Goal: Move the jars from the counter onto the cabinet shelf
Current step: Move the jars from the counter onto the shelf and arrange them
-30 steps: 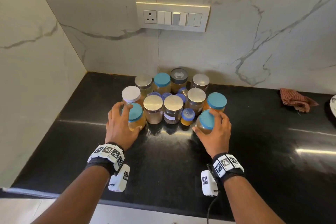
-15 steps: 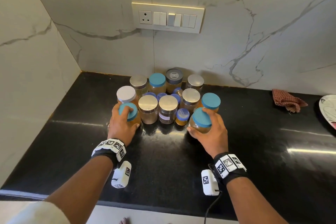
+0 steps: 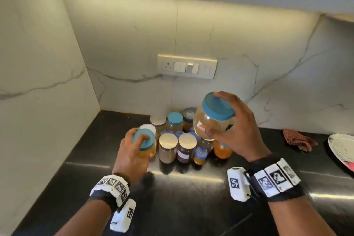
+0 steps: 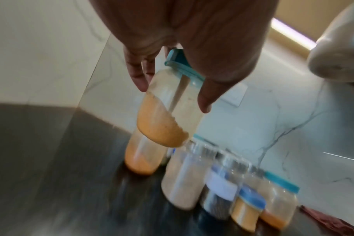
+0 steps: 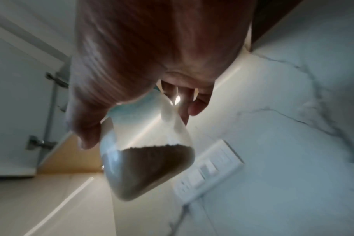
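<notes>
2 teal-lidded jars lifted off the black counter (image 3: pixel 92 159), brown-powder jar (image 3: pixel 213 120) gripped high in my right hand (image 3: pixel 237 132), orange-powder jar (image 3: pixel 146 146) clasped lower in my left hand (image 3: pixel 130 155), remaining jars (image 3: pixel 178 147) clustered against the marble wall (image 3: pixel 134 40)

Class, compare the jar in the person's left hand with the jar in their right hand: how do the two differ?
The left hand's jar holds orange powder; the right hand's jar holds dark brown powder. The left hand's jar sits low by the jars on the counter; the right hand's jar is raised well above them. The right hand's jar looks wider. Both have teal lids, are partly filled and tilted, each held from above.
</notes>
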Available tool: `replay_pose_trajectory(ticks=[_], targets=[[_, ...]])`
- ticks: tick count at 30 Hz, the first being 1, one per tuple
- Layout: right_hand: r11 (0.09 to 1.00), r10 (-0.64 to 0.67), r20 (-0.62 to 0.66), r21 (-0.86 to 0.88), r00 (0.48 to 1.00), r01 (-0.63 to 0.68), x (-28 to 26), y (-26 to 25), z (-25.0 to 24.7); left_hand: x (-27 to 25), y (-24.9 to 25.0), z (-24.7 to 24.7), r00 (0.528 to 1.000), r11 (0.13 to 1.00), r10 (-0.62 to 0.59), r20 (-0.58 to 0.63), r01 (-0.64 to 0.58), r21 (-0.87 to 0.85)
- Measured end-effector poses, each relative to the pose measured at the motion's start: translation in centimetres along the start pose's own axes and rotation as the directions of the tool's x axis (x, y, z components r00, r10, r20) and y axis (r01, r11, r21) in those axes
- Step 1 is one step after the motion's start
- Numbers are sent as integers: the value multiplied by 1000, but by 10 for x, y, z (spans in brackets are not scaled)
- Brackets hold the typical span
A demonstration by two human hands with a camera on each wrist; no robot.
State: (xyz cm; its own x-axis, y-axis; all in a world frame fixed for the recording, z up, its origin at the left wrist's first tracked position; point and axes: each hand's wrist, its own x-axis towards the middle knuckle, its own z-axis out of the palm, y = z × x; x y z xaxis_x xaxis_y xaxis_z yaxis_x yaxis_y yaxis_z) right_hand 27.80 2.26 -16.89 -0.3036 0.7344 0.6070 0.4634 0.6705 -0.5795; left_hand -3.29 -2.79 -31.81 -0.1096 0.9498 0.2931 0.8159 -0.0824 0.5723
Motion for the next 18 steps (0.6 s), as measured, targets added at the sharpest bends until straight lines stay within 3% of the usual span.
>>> replay_pose_trajectory(ticks=[3,7,14,18], targets=[[988,-143,-23,49,989,144,39,-48,-16,13,13,-56,983,987,159,-91,-155,48],[939,-326,-98,86,940,334,90,-110,-33,34,41,-143,929,961,277,-246,-267,72],[854,-475,-201,128,857,504,174,-190,-48,56,87,-269,754,908,414,-511,-382,172],[845,-473,-202,172,858,506,226,-224,-47,71,108,-321,654,894,427,-624,-409,183]])
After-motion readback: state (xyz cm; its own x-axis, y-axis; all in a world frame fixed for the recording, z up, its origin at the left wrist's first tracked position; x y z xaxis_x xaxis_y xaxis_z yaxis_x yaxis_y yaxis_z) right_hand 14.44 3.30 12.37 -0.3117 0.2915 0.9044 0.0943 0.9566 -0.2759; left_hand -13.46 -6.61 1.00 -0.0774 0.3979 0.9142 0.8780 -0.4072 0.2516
